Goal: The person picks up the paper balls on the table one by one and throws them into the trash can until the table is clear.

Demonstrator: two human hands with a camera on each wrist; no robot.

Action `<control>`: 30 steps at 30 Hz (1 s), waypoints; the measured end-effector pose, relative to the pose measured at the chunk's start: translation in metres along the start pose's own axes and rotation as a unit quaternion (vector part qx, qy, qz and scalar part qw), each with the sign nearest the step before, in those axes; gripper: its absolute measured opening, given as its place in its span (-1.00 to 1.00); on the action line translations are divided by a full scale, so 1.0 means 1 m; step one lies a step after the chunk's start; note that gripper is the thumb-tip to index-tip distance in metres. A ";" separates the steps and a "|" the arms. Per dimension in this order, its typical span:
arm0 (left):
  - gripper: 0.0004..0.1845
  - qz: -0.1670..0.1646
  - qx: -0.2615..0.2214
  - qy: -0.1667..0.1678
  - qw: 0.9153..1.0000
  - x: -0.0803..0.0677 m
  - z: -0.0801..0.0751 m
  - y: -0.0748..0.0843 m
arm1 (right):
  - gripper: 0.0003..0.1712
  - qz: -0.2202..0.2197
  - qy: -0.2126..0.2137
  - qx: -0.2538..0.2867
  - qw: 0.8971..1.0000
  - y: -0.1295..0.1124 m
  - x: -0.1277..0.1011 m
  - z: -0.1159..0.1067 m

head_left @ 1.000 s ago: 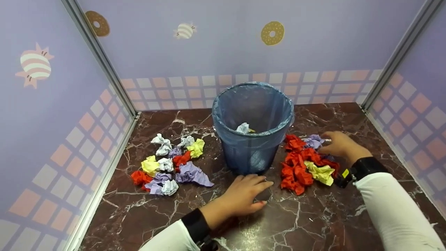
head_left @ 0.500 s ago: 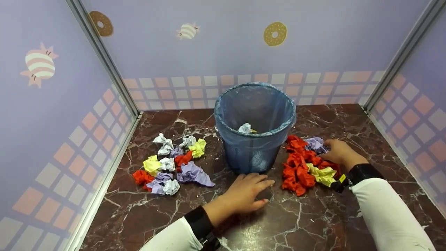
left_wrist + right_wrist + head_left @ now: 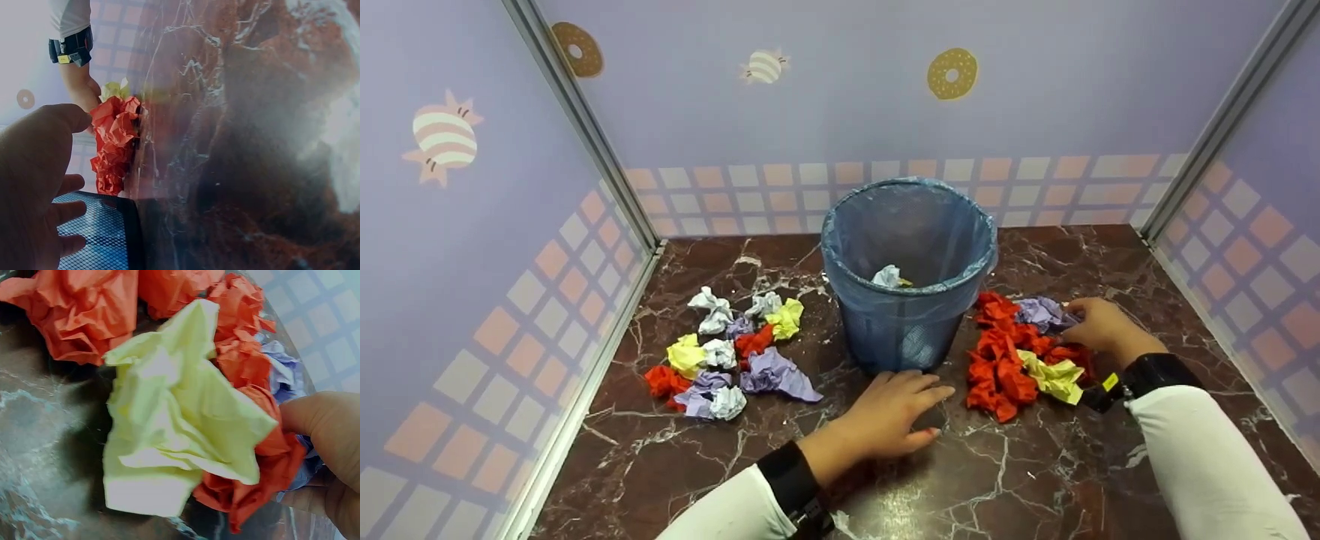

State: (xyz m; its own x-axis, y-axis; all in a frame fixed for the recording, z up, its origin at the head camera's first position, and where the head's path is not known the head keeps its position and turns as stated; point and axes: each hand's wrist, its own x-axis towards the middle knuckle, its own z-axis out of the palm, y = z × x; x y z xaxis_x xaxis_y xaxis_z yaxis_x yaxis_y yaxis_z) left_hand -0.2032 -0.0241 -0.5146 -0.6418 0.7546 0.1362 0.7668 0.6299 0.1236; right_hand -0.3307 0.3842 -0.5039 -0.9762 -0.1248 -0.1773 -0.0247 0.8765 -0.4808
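Note:
My right hand is at the far right edge of the right-hand heap. In the right wrist view its thumb and fingers close around a dark purple crumpled paper ball, partly hidden by red paper. A lighter purple paper ball lies just left of the hand. Several red paper balls and a yellow one make up the rest of this heap. My left hand, fingers spread and relaxed, rests on the table in front of the bin, holding nothing.
The mesh bin has a blue plastic liner, with a white paper ball inside. Left of it lies a second heap of white, yellow, red and purple paper balls. Purple walls enclose the marble-patterned table at back and sides.
My right hand has shifted slightly, first forward over the purple paper, then a little back to the right. The lighter purple ball has been nudged a bit. The left hand stays put.

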 end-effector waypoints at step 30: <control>-0.38 -0.048 -0.020 0.086 0.995 -0.060 -0.043 -0.060 | -0.41 -0.055 0.088 -0.007 0.995 -0.095 -0.013 -0.169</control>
State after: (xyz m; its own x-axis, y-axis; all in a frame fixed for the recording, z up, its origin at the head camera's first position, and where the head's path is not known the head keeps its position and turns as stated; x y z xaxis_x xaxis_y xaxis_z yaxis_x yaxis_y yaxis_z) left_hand -0.2111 -0.1148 -0.4878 -0.7068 0.6464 0.2875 0.7030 0.6873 0.1828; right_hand -0.3522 0.3808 -0.3111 -0.9899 -0.1385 0.0293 -0.1356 0.8681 -0.4776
